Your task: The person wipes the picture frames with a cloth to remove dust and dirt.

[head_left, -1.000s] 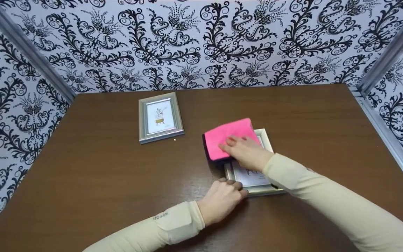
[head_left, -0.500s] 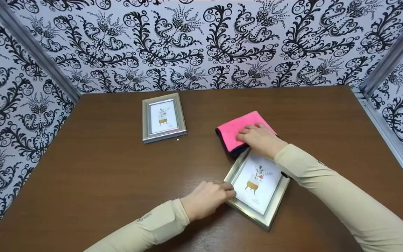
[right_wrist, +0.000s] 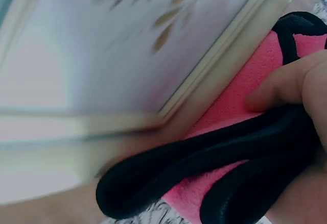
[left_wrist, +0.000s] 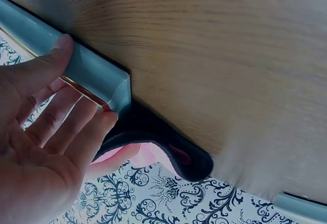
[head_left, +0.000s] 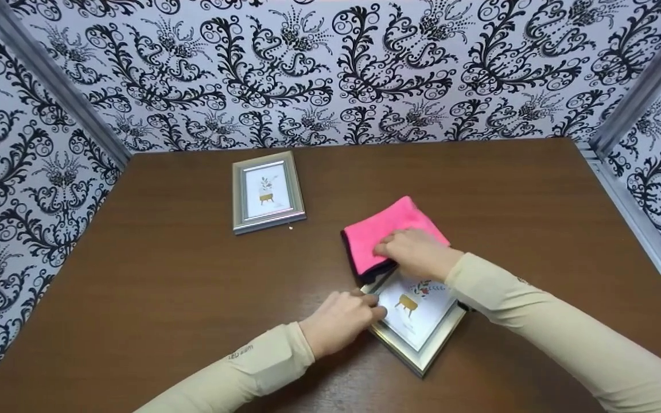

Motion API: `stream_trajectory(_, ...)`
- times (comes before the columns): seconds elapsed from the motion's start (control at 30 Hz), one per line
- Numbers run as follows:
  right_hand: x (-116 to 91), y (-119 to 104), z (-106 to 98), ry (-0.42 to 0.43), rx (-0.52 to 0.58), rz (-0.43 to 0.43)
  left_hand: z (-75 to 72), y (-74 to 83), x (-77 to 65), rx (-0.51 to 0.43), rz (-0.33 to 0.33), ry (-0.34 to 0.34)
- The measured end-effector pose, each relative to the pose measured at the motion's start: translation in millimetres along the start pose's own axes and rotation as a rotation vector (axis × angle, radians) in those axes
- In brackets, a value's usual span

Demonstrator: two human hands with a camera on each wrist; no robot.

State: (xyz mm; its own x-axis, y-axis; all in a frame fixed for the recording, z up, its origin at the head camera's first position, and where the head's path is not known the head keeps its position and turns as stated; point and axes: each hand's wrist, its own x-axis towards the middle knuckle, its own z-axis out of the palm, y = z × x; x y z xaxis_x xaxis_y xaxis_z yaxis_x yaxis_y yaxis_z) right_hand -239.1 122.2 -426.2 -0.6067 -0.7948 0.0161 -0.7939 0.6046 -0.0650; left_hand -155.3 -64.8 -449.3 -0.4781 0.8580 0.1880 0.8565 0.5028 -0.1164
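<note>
A folded pink cloth (head_left: 365, 235) with black edging lies over the far end of a silver picture frame (head_left: 422, 364). My right hand (head_left: 419, 252) grips the cloth from above, its fingers spread toward the cloth's middle. In the right wrist view the folded cloth (right_wrist: 240, 91) runs along the frame's edge (right_wrist: 204, 76), under the curled fingers. The left hand (head_left: 342, 318) holds the frame at its left corner. In the left wrist view, the left hand's thumb lies on the frame's outer side (left_wrist: 92, 66) and the fingers bend over its face. The picture's upper part is hidden by the cloth and right hand.
A second silver picture frame (head_left: 297, 186) lies face up at the back left of the brown table (head_left: 193, 275). A tiny white speck (head_left: 291, 228) is just in front of it. Patterned panels (head_left: 307, 74) enclose the back and sides.
The frame has turned so one corner points toward the person. The cloth in my right hand went away to the far right, then came back toward the left hand.
</note>
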Motion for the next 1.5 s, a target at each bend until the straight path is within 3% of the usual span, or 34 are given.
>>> stream_trajectory(0.13, 3, -13, -1, 0.008, 0.08, -0.081, -0.3, 0.3, -0.2, 0.04, 0.001, 0.023)
stream_trajectory(0.3, 0, -15, -2, 0.009, 0.112, -0.091, -1.2, 0.0, 1.1, 0.036, -0.017, -0.005)
stream_trajectory(0.47, -7, 3, -4, 0.016, 0.081, -0.037, -0.7, 0.1, 2.3, 0.009, -0.034, -0.014)
stream_trajectory(0.63, -12, 30, -5, 0.044, 0.067, 0.074, 1.4, 0.1, 3.7, -0.012, -0.033, -0.006)
stream_trajectory(0.83, -16, 49, -4, 0.065, 0.024, 0.159, -0.9, 1.1, 5.2, -0.024, -0.039, -0.045)
stream_trajectory(1.17, -8, 19, 1, -0.016, -0.071, 0.112, 0.0, 0.9, 2.6, -0.01, -0.039, -0.053)
stream_trajectory(1.3, -6, 1, 0, -0.035, -0.05, 0.047, 2.1, 1.0, 2.0, 0.008, -0.034, -0.025)
stream_trajectory(1.5, -7, -21, 0, 0.003, 0.005, -0.053, 3.5, 0.9, 0.8, 0.025, -0.023, 0.009)
